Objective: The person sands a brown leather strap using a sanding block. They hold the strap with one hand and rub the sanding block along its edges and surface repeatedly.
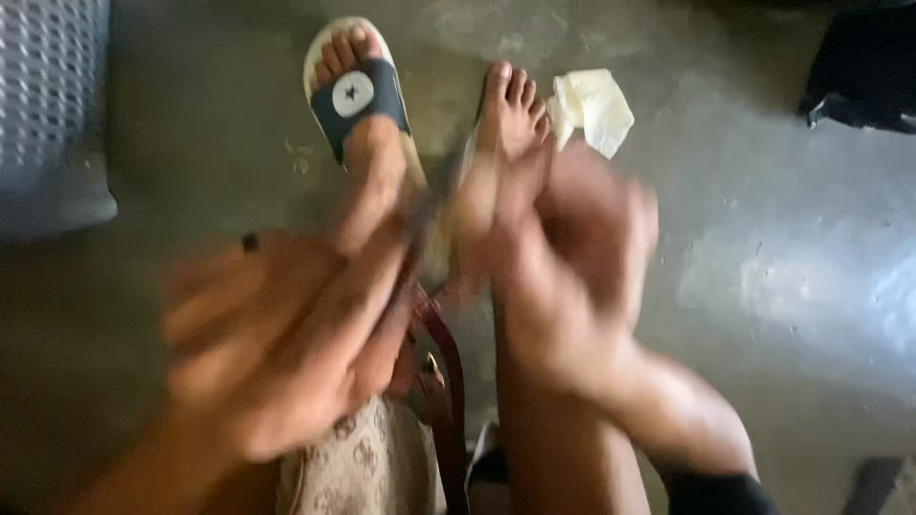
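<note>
Both hands are badly blurred. The left hand (286, 353) is spread with fingers extended forward, the forefinger reaching toward a thin dark strap or handle (448, 372) that runs down between the person's knees; whether the fingers actually pinch it cannot be told. The right hand (582, 257) is curled in front of the right shin, and its grip likewise cannot be told (the smear hides the fingertips). The strap leads to a beige patterned bag (367, 467) resting low on the person's lap, at the bottom edge of the view, just beneath the left hand. Judged from this layout, the work in hand appears to be handling of the bag's strap or its clasp, at an early or middle stage; any further move would call for a steady two-handed hold on the strap near its metal fitting. Beyond the hands, the left foot wears a dark slide sandal (358, 95), the right foot (506, 114) is bare, and a crumpled pale tissue (593, 110) lies on the concrete floor (763, 238) just beside it. A grey perforated basket (48, 105) stands at far left.
</note>
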